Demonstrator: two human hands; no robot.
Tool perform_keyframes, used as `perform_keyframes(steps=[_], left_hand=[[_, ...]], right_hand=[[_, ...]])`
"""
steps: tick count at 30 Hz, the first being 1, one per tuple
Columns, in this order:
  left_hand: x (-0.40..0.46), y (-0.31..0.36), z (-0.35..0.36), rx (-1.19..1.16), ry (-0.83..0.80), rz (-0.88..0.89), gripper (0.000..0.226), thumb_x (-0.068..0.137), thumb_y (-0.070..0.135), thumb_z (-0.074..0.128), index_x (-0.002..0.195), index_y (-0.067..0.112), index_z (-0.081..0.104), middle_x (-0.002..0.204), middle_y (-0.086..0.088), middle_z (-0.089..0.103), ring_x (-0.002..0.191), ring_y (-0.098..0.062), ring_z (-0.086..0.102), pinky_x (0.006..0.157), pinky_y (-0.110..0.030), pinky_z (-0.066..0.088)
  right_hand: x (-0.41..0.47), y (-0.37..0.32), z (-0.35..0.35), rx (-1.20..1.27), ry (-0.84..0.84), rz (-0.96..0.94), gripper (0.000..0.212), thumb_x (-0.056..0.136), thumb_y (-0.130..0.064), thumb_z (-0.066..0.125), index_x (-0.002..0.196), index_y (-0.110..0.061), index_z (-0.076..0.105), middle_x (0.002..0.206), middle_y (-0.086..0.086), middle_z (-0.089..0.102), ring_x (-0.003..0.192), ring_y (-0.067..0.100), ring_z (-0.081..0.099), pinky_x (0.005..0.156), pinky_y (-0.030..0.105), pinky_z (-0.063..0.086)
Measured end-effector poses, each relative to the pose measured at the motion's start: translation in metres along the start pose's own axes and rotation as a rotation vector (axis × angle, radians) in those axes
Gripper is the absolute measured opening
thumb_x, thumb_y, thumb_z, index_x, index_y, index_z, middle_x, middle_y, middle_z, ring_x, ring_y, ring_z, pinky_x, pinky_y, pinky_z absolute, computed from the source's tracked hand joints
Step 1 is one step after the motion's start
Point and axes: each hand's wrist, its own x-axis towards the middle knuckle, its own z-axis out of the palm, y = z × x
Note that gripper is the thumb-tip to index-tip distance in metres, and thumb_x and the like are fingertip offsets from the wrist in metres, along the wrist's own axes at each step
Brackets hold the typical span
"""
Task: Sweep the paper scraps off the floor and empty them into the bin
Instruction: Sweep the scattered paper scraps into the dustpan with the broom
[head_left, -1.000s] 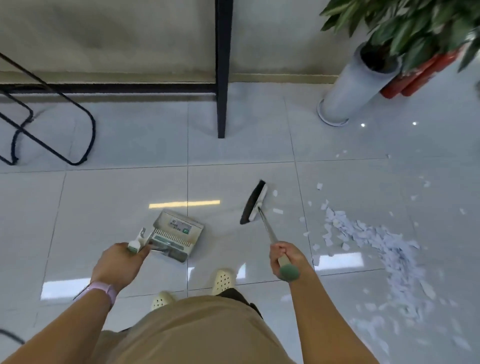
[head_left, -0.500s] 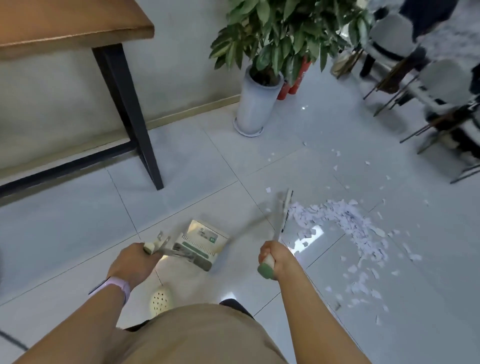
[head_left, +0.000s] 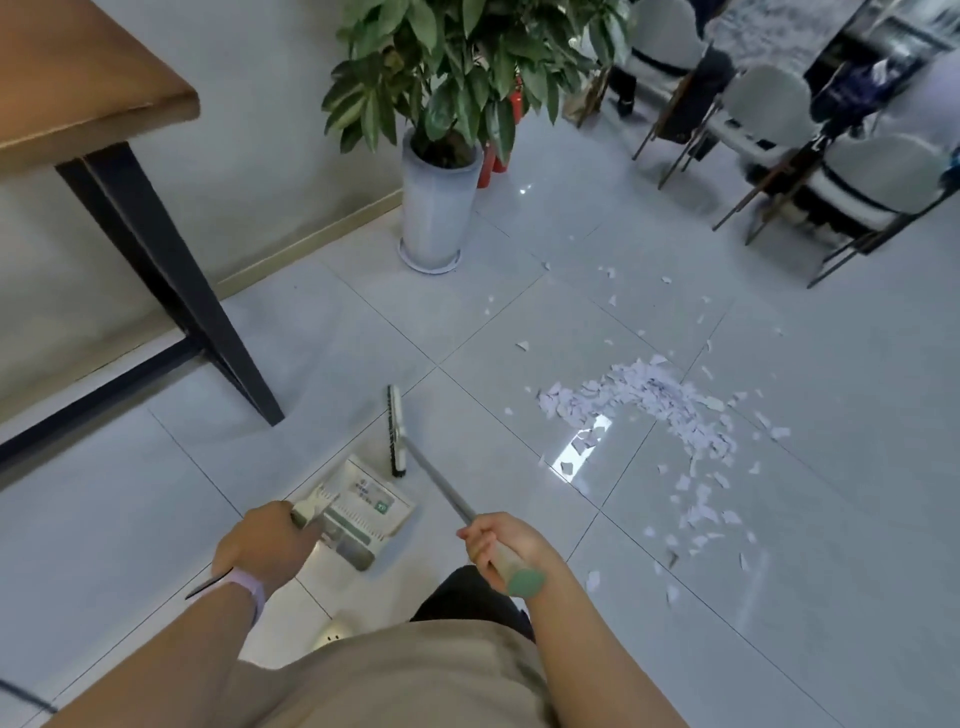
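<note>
Right hand (head_left: 506, 540) gripped the broom (head_left: 396, 431), left hand (head_left: 265, 545) the dustpan (head_left: 363, 506); best drag scraps (head_left: 649, 402) at two o'clock inward with short strokes.

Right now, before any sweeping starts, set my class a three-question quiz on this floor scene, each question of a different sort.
1. True or false: the broom head is touching the main pile of paper scraps.
2. Which hand grips the dustpan handle: A left, B right?
3. Fill in: the potted plant stands beside the ____.

Key: 1 false, the head lies left of the pile, apart from it. 2 A, the left hand; the right hand holds the broom. 3 wall.
</note>
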Motion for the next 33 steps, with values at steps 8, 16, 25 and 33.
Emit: perform_keyframes(steps=[8,16,25,33], left_hand=[[0.031,0.031,-0.001,-0.132,0.004,-0.157,0.037,0.095,0.038,0.064,0.069,0.012,0.067,0.063,-0.002,0.066,0.066,-0.023,0.061,0.064,-0.031,0.047],[0.086,0.158,0.0,0.117,-0.032,-0.092,0.033,0.09,0.048,0.058,0.077,0.019,0.067,0.072,0.009,0.071,0.071,-0.014,0.068,0.069,-0.029,0.054],[0.117,0.297,0.01,0.397,0.007,0.166,0.035,0.091,0.049,0.046,0.106,0.022,0.063,0.101,0.003,0.069,0.079,-0.018,0.065,0.068,-0.029,0.047],[0.152,0.354,-0.007,0.198,0.059,0.197,0.038,0.096,0.057,0.042,0.089,0.025,0.061,0.082,0.008,0.063,0.075,-0.021,0.061,0.066,-0.029,0.047]], right_hand=[[0.016,-0.078,-0.032,0.278,-0.082,0.034,0.005,0.086,0.003,0.055,0.085,-0.002,0.054,0.052,-0.001,0.047,0.034,0.009,0.049,0.034,0.017,0.044],[-0.021,-0.204,-0.131,0.467,0.084,-0.088,0.011,0.082,0.0,0.058,0.09,-0.005,0.053,0.054,-0.003,0.046,0.032,0.009,0.045,0.033,0.014,0.042],[-0.013,-0.265,-0.133,-0.11,0.58,-0.301,0.013,0.083,0.003,0.052,0.094,0.008,0.057,0.055,0.013,0.052,0.039,0.021,0.046,0.04,0.024,0.041],[-0.03,-0.328,-0.107,0.047,0.374,-0.329,0.012,0.087,0.006,0.049,0.077,-0.002,0.052,0.05,0.005,0.04,0.036,0.014,0.036,0.034,0.018,0.033]])
